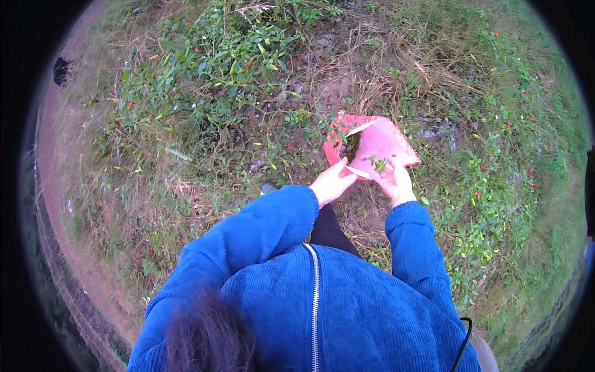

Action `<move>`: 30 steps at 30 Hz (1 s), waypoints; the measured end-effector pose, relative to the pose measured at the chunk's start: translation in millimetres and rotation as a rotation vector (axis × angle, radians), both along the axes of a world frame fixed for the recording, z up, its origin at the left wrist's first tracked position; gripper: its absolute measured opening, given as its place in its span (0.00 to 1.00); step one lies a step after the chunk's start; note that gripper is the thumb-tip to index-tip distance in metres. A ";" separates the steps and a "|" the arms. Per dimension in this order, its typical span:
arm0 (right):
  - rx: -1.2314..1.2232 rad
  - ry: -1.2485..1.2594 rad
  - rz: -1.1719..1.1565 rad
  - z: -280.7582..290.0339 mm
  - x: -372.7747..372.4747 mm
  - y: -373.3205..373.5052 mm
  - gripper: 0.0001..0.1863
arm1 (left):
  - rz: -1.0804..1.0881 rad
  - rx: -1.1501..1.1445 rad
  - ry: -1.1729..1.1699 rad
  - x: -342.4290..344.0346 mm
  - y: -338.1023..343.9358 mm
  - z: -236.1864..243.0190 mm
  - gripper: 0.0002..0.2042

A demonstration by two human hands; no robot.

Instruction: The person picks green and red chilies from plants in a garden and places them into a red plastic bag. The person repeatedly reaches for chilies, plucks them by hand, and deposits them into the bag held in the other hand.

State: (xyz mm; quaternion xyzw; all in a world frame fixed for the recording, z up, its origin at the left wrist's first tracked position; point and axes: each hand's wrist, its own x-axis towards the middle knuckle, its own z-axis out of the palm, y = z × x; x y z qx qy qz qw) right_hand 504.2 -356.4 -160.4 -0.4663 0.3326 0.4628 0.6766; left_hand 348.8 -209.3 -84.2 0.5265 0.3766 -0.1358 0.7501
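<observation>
1. Your pink bag [385,141] hangs in front of you, above the ground, its mouth gaping on the left side; take it as the landmark for everything below.
2. Your left hand [333,184] is closed in a pinch on the bag's near rim, at its lower left corner, thumb and fingertips together on the edge.
3. Your right hand [396,183] is at the bag's near right side, fingers bent and partly closed around a few green pieces [377,165]; these show at your fingertips, against the pale face of the bag. They are too small and blurred for me to tell their exact kind.
4. Inside the bag's mouth you have dark green contents [352,146], partly hidden by the rim.
5. Beyond the bag and to its left stands a leafy pepper plant [238,69] bearing green, orange and red peppers.
6. Directly beyond the bag, dry straw [427,69] lies over the soil.
7. Nearer to you than the bag are your 2 blue sleeves [254,232] and 1 dark trouser leg [331,229].
</observation>
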 end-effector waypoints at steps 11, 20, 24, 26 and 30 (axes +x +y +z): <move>0.093 -0.104 0.399 33.5 -46.8 -16.2 0.11 | 0.378 0.339 0.454 -122.4 101.8 -114.0 0.24; 0.080 -0.295 0.902 82.7 -90.4 58.9 0.11 | -0.108 1.040 0.087 -123.0 141.9 39.4 0.08; 0.145 -0.439 0.996 100.1 -101.5 112.4 0.11 | -0.203 1.654 -0.159 -117.8 228.0 90.6 0.11; 0.156 -0.450 1.045 102.7 -110.7 137.3 0.10 | -0.404 1.739 0.048 -113.8 272.8 87.6 0.10; 0.176 -0.476 1.135 104.3 -124.5 168.9 0.10 | -1.288 1.639 0.377 -110.7 312.6 45.8 0.08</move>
